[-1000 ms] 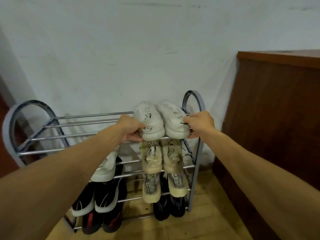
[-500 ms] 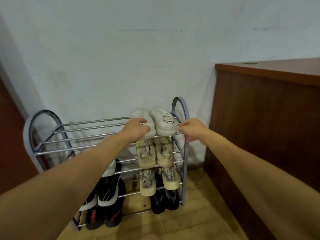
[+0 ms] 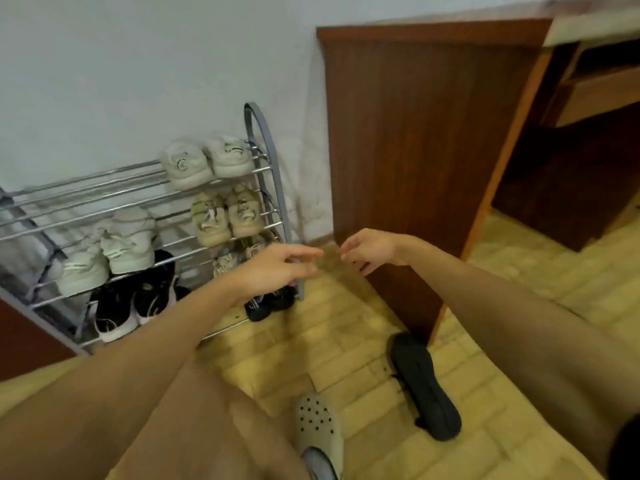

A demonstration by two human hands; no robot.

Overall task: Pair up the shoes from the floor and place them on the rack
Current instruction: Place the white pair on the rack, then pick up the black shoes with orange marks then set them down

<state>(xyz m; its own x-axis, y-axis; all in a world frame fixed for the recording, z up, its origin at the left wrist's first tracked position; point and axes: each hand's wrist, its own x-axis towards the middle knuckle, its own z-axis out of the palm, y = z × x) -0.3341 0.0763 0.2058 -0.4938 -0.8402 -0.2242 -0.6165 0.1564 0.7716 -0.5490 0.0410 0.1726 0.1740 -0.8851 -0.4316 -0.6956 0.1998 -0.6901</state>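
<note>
A metal shoe rack [image 3: 263,133] stands against the white wall at the left. A white pair [image 3: 207,161] sits on the right end of its top shelf. Below it rests a beige laced pair [image 3: 225,216], and to the left a white pair with green stripes [image 3: 107,251]. Black sneakers [image 3: 135,303] fill the lower left. A single black shoe [image 3: 424,379] lies on the tiled floor at the right. My left hand [image 3: 277,268] and my right hand [image 3: 369,249] hover empty in front of the rack's right end, fingers loosely apart, away from the shoes.
A tall brown wooden cabinet [image 3: 415,133] stands right of the rack, with a desk [image 3: 595,98] beyond it. My foot in a grey perforated clog [image 3: 318,427] is at the bottom centre on the yellow tiled floor [image 3: 346,334].
Both hands have let go of the white pair on the top shelf and drawn back and down. The view has swung down and right, showing the floor and the black shoe.
</note>
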